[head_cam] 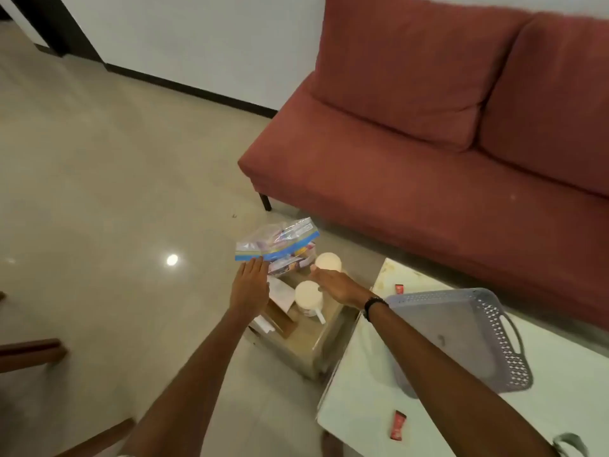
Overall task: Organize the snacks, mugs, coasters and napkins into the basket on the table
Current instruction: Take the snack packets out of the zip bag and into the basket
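Note:
An open cardboard box [313, 344] stands on the floor left of the white table [379, 400]. In it are two white mugs, one near [308, 296] and one far [328, 261], white napkins [280, 291] and a clear zip bag of snacks [276, 242] at the far end. My left hand [248, 285] reaches with flat fingers, its fingertips touching the bag's near edge. Over the box, my right hand [336, 285] is spread flat, fingertips at the far mug. A grey perforated basket [501, 341] sits on the table with nothing visible inside.
Two small red sachets lie on the table, one by its far edge [399, 288] and one at the front [397, 425]. A red sofa [428, 127] stands behind the table. Wooden chair parts [29, 354] show at the lower left, on the tiled floor.

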`<state>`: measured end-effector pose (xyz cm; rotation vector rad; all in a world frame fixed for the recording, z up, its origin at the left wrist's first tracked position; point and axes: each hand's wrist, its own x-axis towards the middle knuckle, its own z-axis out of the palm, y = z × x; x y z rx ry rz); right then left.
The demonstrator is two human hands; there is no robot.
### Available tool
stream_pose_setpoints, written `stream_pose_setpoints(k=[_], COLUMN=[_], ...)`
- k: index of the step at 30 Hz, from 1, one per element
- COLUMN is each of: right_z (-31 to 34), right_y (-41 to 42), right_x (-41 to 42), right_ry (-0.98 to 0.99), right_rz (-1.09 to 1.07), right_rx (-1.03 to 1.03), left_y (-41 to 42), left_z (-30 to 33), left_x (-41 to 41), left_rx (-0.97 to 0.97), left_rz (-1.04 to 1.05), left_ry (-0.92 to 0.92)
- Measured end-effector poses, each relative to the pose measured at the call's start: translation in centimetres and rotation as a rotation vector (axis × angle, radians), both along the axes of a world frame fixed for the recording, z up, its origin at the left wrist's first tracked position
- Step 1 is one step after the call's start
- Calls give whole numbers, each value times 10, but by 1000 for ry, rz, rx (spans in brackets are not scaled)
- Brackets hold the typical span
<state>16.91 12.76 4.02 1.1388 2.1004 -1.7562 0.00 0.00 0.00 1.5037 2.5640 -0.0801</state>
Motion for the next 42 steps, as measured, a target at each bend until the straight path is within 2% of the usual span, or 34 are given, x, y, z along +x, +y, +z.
stream_pose_setpoints(k=[9,12,15,19,22,29,32,35,38,40,42], right_z=[-64,-74,-78,-66,-45,16,50,80,106,115,134], right_y=[14,18,24,26,25,21,21,27,38,50,49], right_x=[-59,-59,-56,-52,-52,-32,-8,24,66,88,130], right_ry=[83,103,80,88,104,254,342,414,363,285,220], right_rz=[-101,-159,-146,-173,-181,-185,-203,-274,-359,-284,-253], right_rx=[-162,-203,-183,-160,-117,-114,55,471,888,964,914], left_y=[44,51,55,65,79,93,92,86,78,81,79], left_z=[-75,-86,-80,-41,-10,61,110,163,204,218,235], left_x=[-80,-102,-113,-105,-107,-96,-85,-63,-27,-9,29], left_rx=[-97,-101,-27,174,323,372,422,510,560,557,548], left_rz=[-281,-376,-342,-89,70,-87,-257,-410,-527,-544,-552], left_ry=[374,400,324,8,-63,-64,-46,-39,-35,-69,-120])
